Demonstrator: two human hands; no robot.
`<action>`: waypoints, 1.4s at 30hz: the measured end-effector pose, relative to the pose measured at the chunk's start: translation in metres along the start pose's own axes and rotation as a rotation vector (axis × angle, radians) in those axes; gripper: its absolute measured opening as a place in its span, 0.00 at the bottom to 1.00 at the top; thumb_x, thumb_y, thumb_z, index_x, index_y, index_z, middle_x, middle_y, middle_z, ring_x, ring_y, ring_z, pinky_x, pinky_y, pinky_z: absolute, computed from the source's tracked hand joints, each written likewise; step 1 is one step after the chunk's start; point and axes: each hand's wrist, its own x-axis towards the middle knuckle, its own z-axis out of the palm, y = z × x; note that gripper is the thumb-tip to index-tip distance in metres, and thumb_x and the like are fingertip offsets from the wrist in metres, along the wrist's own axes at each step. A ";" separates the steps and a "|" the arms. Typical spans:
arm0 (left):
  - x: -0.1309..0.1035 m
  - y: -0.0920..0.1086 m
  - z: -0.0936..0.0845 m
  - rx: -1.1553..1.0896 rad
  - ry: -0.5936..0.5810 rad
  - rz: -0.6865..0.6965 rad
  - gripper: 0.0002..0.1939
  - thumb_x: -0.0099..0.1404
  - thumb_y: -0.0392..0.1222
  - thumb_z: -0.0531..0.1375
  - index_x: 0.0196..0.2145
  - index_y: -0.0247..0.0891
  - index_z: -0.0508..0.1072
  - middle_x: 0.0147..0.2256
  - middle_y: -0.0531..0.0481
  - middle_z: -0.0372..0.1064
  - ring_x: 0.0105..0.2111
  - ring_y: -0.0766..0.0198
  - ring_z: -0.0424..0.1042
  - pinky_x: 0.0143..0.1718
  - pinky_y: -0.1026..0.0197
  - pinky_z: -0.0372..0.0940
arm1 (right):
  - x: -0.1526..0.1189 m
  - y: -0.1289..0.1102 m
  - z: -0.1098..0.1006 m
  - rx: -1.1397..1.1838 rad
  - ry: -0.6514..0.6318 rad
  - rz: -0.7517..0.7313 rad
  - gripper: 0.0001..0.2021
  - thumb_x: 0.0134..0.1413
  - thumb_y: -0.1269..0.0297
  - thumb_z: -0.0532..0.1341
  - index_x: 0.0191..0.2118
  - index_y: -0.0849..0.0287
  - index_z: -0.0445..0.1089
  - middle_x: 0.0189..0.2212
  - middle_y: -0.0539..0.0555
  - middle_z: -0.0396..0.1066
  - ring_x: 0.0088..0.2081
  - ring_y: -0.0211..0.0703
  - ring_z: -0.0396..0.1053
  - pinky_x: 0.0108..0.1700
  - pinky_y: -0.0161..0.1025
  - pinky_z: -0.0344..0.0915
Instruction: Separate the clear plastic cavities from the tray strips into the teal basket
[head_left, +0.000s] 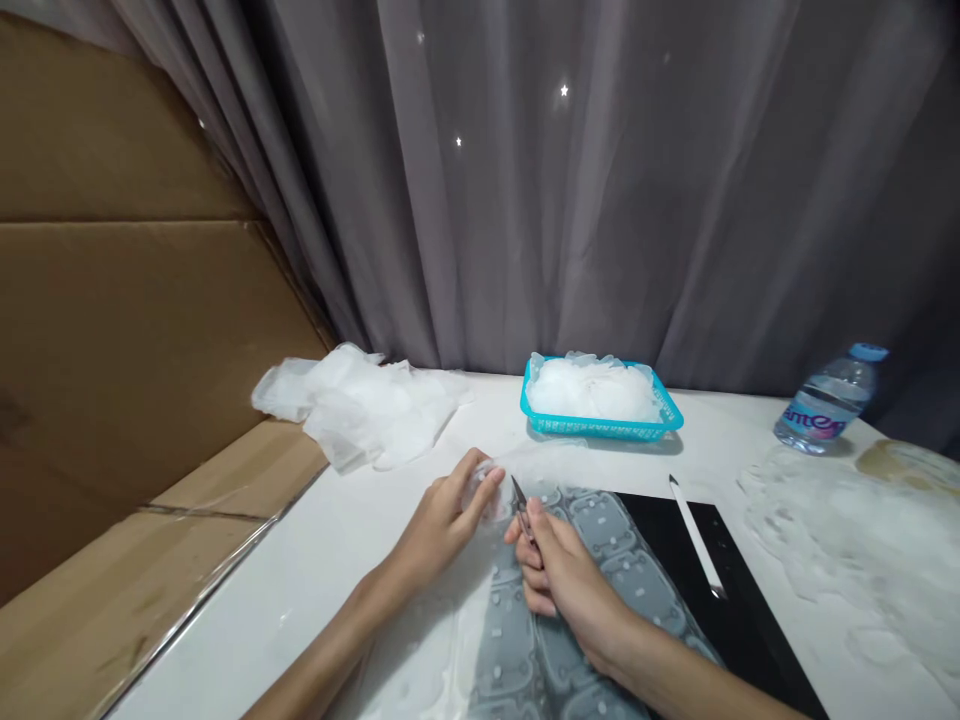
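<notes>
One pair of small, pointed metal snips (519,495) sits over a translucent plastic sheet moulded with rounded panels (499,645), its long axis running away from the person and slightly left, tips foremost. The right hand (551,560) is closed around its handles; the left hand (457,505) pinches thin, clear plastic film (489,490) just beside the tips. The sheet overlaps one flat black board (739,590), and the right forearm crosses over it. One white pen (697,535) lies on the board. Beyond stand one turquoise plastic basket (600,430) holding white, filmy material (592,388) and one clear, blue-capped bottle (829,400). Two loose translucent heaps flank the work, left (386,410) and right (862,545).
</notes>
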 end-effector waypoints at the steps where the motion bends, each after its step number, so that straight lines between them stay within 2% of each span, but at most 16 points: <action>1: 0.000 -0.001 0.000 -0.005 0.000 -0.002 0.17 0.78 0.56 0.51 0.38 0.42 0.64 0.27 0.58 0.67 0.28 0.64 0.70 0.34 0.63 0.61 | 0.003 0.000 0.000 0.015 0.000 -0.004 0.39 0.35 0.22 0.66 0.34 0.58 0.66 0.20 0.38 0.50 0.18 0.25 0.40 0.16 0.26 0.43; 9: 0.001 -0.008 0.003 -0.028 0.008 -0.009 0.17 0.77 0.57 0.52 0.38 0.41 0.65 0.28 0.58 0.66 0.28 0.64 0.68 0.35 0.62 0.60 | 0.008 0.006 -0.005 0.100 -0.028 -0.031 0.35 0.41 0.27 0.69 0.35 0.58 0.65 0.21 0.38 0.46 0.20 0.25 0.38 0.19 0.27 0.40; 13: 0.001 -0.006 0.003 -0.077 0.000 -0.009 0.18 0.77 0.56 0.52 0.36 0.40 0.65 0.28 0.57 0.68 0.29 0.64 0.68 0.36 0.62 0.60 | 0.007 0.006 -0.004 0.117 -0.008 -0.051 0.35 0.40 0.28 0.70 0.33 0.58 0.63 0.20 0.37 0.45 0.20 0.25 0.37 0.20 0.28 0.40; 18: 0.002 -0.001 0.000 -0.128 -0.013 0.007 0.18 0.77 0.55 0.53 0.35 0.39 0.68 0.29 0.56 0.68 0.31 0.63 0.68 0.37 0.63 0.60 | 0.010 0.006 -0.006 0.115 -0.053 -0.025 0.35 0.42 0.28 0.69 0.35 0.58 0.65 0.21 0.38 0.46 0.19 0.26 0.38 0.19 0.28 0.40; 25: 0.003 0.000 -0.004 -0.180 -0.053 0.003 0.18 0.76 0.55 0.54 0.38 0.38 0.72 0.33 0.54 0.68 0.35 0.62 0.68 0.40 0.63 0.61 | 0.011 -0.002 -0.008 0.063 -0.066 -0.004 0.36 0.37 0.27 0.70 0.33 0.58 0.63 0.20 0.37 0.46 0.19 0.25 0.37 0.19 0.28 0.38; 30: 0.003 0.001 -0.004 -0.182 -0.070 0.021 0.18 0.76 0.55 0.54 0.38 0.38 0.72 0.32 0.55 0.69 0.34 0.62 0.69 0.39 0.63 0.61 | 0.010 0.000 -0.008 0.067 -0.032 -0.038 0.36 0.37 0.27 0.70 0.32 0.58 0.63 0.19 0.36 0.45 0.19 0.25 0.36 0.19 0.28 0.39; 34: 0.003 0.002 -0.004 -0.146 -0.070 0.033 0.18 0.77 0.55 0.53 0.38 0.38 0.71 0.30 0.56 0.67 0.31 0.64 0.67 0.36 0.63 0.60 | 0.010 -0.002 -0.008 0.083 -0.052 -0.023 0.36 0.39 0.28 0.70 0.33 0.58 0.63 0.20 0.36 0.45 0.19 0.25 0.36 0.19 0.28 0.38; 42: 0.002 0.001 -0.004 -0.117 -0.138 0.075 0.18 0.77 0.54 0.52 0.39 0.38 0.70 0.33 0.54 0.68 0.33 0.63 0.66 0.37 0.63 0.60 | 0.010 -0.007 -0.005 0.081 -0.047 -0.038 0.36 0.38 0.27 0.70 0.33 0.58 0.62 0.20 0.36 0.46 0.18 0.25 0.36 0.19 0.28 0.37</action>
